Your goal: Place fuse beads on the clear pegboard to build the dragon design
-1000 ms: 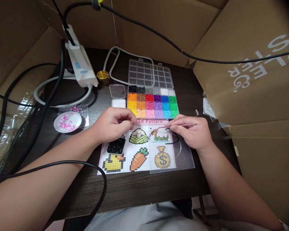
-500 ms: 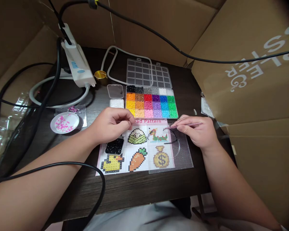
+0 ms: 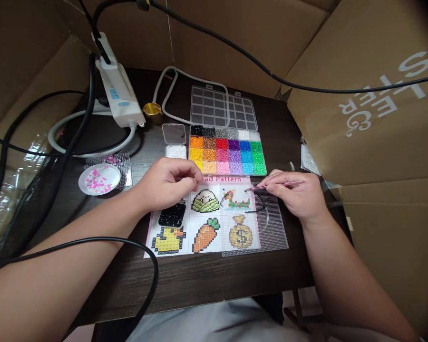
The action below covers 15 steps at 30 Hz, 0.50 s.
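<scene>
Head view: pattern sheet (image 3: 216, 244) central, with the clear pegboard (image 3: 274, 232) overlapping its right side and reaching past that edge. At the sheet's upper left, the left hand (image 3: 173, 183) curls loosely (holding anything? can't tell) by black beads (image 3: 171, 215). Upper right, the nearer right hand (image 3: 296, 192) pinches tweezers (image 3: 283, 184) crosswise, tips leftward over the pegboard.

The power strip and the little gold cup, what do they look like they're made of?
Power strip: probably smooth white plastic, by its soft sheen and moulded shape. Gold cup: shiny, perhaps metal, from its bright rim; coated plastic is possible.
</scene>
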Motion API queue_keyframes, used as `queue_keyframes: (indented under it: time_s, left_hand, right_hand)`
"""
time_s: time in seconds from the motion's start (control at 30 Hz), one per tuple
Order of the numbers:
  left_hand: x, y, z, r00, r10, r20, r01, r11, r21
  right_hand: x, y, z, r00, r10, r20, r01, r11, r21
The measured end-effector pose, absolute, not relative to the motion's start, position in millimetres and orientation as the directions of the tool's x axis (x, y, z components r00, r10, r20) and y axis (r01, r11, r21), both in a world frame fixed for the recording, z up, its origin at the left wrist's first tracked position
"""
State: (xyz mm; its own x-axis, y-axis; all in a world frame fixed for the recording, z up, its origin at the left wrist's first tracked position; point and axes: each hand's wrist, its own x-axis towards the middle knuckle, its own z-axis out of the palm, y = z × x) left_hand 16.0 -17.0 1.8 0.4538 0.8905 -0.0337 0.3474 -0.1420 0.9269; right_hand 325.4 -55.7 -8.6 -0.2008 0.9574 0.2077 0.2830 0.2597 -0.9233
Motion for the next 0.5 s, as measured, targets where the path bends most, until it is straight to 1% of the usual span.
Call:
queue_keyframes:
  time_s: [0.5]
  left_hand:
    - [18.0,-17.2,5.9,0.441,0.894,-0.074,0.391,-0.117,0.913]
  right_hand:
    - [324.9,-55.9,-8.6,-0.201,0.958,0.203,0.291,0.256,-0.922]
